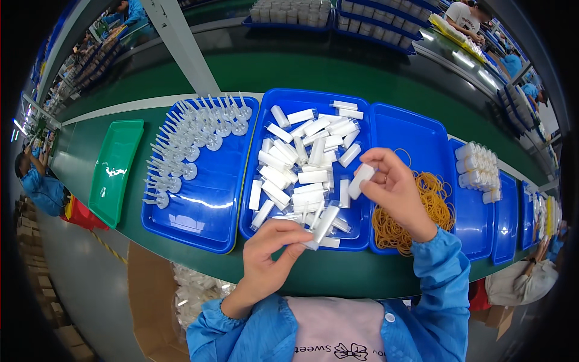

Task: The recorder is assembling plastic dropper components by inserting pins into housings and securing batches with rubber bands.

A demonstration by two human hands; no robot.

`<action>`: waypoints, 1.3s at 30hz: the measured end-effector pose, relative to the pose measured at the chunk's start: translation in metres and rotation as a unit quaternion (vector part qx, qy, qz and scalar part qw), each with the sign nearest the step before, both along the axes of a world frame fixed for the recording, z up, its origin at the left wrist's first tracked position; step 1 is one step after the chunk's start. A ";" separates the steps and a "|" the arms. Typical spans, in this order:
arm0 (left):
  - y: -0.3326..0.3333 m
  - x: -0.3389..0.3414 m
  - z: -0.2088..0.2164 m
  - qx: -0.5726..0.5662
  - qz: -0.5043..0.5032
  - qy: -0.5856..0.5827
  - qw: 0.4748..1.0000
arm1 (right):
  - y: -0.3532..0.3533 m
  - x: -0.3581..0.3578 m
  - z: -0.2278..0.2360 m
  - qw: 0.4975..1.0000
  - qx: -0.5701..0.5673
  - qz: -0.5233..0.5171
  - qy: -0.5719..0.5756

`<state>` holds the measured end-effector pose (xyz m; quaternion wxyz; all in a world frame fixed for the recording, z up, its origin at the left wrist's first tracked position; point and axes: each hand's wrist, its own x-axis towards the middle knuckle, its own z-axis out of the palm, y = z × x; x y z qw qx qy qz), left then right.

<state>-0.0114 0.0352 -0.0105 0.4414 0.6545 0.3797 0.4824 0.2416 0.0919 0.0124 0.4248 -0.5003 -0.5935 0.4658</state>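
Observation:
My left hand (269,256) pinches a clear and white plastic piece (324,225) between thumb and fingers, above the near edge of the middle blue tray (258,130). A thin stem seems to stand up from it near my fingertips. Farther right and higher, my right hand (395,190) grips a small white rectangular block (362,181) by its end, over that tray's right rim. Below both hands lies a loose heap of white blocks in clear sleeves (313,160).
Clear stemmed plastic parts (208,123) stand in rows in the left blue tray (199,220). Rubber bands (416,208) fill part of the right blue tray (416,123). White cylinders (479,166) are stacked beyond. A green tray (117,169) lies far left, and a carton (148,295) stands below the table.

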 end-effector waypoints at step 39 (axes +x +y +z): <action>-0.003 0.017 0.028 0.116 -0.080 0.099 0.985 | -0.019 0.004 0.005 0.952 -0.169 0.053 0.249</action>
